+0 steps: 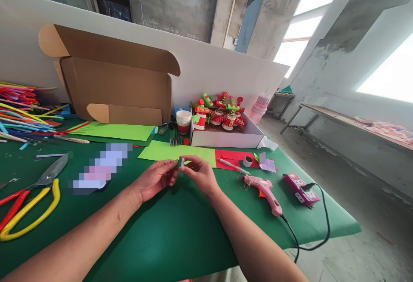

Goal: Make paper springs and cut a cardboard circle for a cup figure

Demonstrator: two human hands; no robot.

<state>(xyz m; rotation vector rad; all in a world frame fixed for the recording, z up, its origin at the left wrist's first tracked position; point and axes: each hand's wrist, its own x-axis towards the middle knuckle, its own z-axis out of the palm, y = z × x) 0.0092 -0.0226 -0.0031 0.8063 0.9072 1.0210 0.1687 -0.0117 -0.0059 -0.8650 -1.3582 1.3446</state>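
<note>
Above the green table [155, 239], a small folded purple paper strip [182, 162] with narrow pleats stands between the fingertips of both hands. My right hand [202, 175] pinches it between thumb and forefinger. From the other side, the thumb and forefinger of my left hand [157, 179] close at its edge, with the other fingers curled under. How much of the strip lies behind the fingers is hidden. Beyond the hands are a lime-green paper sheet [161, 151] and a red paper sheet [222, 164]. A white pen [235, 167] rests across the red one.
On the right lie a pink glue gun [263, 189] and a purple power box [300, 189] with a black cable. Red-and-yellow scissors [48, 187] are at left. Paper cups [183, 118], an open cardboard box [116, 86] and a white box [222, 139] of paper figures stand behind.
</note>
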